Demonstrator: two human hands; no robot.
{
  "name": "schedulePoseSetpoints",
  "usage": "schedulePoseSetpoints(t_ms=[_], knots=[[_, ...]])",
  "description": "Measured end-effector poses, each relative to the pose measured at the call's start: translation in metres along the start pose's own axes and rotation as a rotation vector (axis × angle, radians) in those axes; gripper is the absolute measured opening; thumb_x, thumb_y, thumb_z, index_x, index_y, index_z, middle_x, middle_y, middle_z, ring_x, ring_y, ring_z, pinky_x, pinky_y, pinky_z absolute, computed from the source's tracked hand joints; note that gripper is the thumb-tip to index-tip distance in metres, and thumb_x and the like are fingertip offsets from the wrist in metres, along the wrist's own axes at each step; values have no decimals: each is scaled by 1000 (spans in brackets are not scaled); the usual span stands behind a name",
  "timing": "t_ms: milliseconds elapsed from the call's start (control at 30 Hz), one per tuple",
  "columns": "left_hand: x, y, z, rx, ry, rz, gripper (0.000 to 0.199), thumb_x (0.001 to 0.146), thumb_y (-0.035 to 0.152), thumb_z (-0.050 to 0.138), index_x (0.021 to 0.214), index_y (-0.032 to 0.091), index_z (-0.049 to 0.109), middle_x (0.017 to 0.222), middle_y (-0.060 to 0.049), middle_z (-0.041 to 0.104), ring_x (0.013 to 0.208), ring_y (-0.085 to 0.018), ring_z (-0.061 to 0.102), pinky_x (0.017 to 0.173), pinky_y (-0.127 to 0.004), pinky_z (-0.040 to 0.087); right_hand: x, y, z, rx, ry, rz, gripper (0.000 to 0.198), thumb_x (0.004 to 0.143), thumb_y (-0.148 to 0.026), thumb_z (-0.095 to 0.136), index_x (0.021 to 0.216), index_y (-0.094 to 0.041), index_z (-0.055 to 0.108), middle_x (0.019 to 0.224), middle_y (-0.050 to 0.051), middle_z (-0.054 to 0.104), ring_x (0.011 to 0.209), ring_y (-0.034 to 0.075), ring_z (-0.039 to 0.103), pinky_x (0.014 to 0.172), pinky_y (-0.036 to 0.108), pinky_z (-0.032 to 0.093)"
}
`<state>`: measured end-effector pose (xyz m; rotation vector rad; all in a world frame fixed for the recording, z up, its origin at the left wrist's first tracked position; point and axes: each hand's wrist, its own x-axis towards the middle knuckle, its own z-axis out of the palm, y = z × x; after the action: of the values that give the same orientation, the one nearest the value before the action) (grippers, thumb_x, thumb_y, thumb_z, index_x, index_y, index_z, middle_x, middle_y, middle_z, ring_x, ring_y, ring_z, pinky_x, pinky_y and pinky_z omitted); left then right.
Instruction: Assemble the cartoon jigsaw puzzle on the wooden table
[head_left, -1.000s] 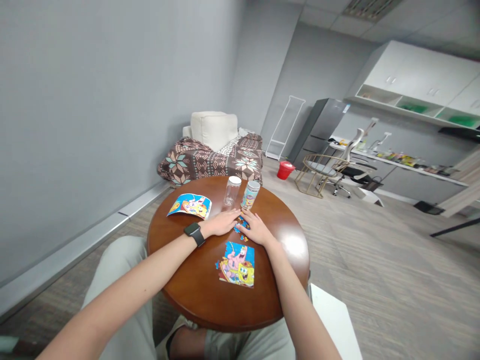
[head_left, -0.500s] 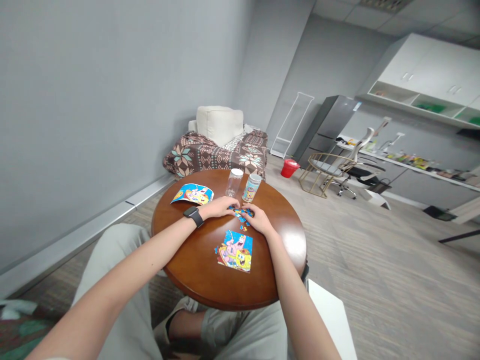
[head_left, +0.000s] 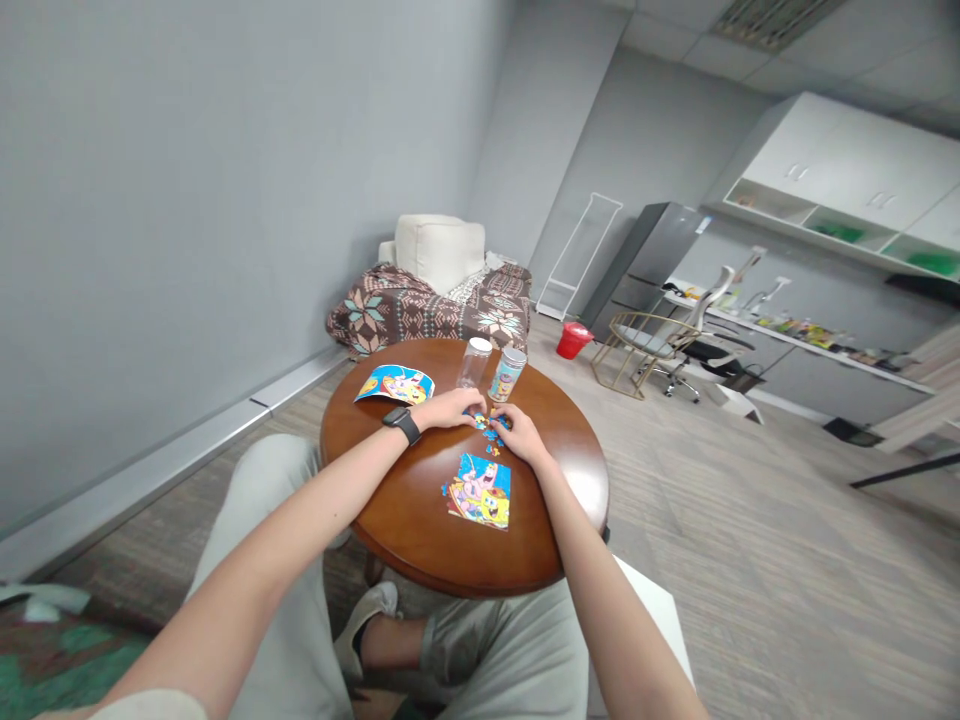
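Past the far edge of the round brown wooden table (head_left: 420, 540), a patterned blanket (head_left: 360, 322) spreads below a cream cushion (head_left: 440, 250). From the table's near left, the person's left arm (head_left: 330, 510) stretches forward on a long diagonal, its elbow only slightly bent; from the near right, the right arm (head_left: 592, 560) slants inward over the table's right side, so the two converge beyond the table's middle. Curled up off the surface at the table's far left is a printed SpongeBob picture sheet (head_left: 395, 384). Nearer the table's front, between the forearms, a partly assembled SpongeBob jigsaw (head_left: 480, 492) lies flat, a piece jutting from its left side. Around the table's middle, toward the far side, the left hand (head_left: 451, 408) is palm down with fingers bent, and the right hand (head_left: 519, 435) faces it, knuckles raised and fingers pointing inward; whether either one pinches a piece cannot be told. Just beyond them, near the table's far edge, a SpongeBob canister (head_left: 507, 378) and a clear jar with a white lid (head_left: 474, 365) stand side by side. A black smartwatch (head_left: 403, 424) circles the left wrist above the table. Smallest are the loose jigsaw pieces (head_left: 492, 437), clustered on the table between both sets of fingertips.
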<state>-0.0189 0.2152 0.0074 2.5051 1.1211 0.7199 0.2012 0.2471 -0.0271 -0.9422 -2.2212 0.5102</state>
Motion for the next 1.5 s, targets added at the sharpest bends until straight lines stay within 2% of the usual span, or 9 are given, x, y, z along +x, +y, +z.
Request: schedulePoseSetpoints(t_ms=[200,300,433,667,767,1033,1333,1500], knots=[[-1,0,2,-56,12,15,22,79,15,66,101,15,60,100,-6,60,89,-17,60,84,-29,46,1,-3,-3,41,20,71,13,79,-28,57,87,-21,63,114,8,67,112,23,61,103,42,42],[0,0,4,-59,-5,18,23,79,13,64,101,16,60,104,-7,60,93,-18,60,87,-31,46,4,3,-5,133,16,142,13,79,-23,52,82,-20,65,114,7,68,111,21,62,103,41,42],[0,1,5,-26,-14,29,24,81,10,58,104,16,60,106,-8,60,96,-19,59,89,-32,45,6,9,-8,182,17,169,17,79,-19,50,79,-20,67,112,6,70,109,20,64,103,39,43],[-2,4,2,21,11,-7,22,83,12,51,103,15,59,105,-8,60,93,-18,59,87,-30,47,3,5,-8,230,10,161,13,75,-18,59,84,-19,68,113,7,70,110,22,63,103,40,43],[-3,2,-1,77,19,-22,28,83,7,44,106,16,58,105,-8,62,95,-18,60,87,-30,46,2,2,-9,210,-1,143,16,74,-16,61,87,-19,68,112,7,70,110,22,63,104,40,42],[-8,12,-18,194,-77,-84,28,84,7,42,102,20,59,100,-5,66,93,-20,61,83,-32,45,-3,-7,-3,52,-20,52,19,80,-12,53,86,-20,69,116,8,64,110,20,61,102,41,43],[-11,12,-28,204,-166,-73,11,87,22,53,96,19,58,100,-6,64,91,-20,60,81,-31,45,-14,-11,-15,60,22,76,21,83,-12,50,88,-21,68,108,7,64,107,19,61,99,39,45],[-11,10,-26,159,-194,-65,9,88,20,55,96,19,59,100,-5,64,91,-20,60,83,-32,45,-17,-11,-23,53,66,107,20,82,-11,50,90,-20,66,106,7,63,102,19,61,95,38,47]])
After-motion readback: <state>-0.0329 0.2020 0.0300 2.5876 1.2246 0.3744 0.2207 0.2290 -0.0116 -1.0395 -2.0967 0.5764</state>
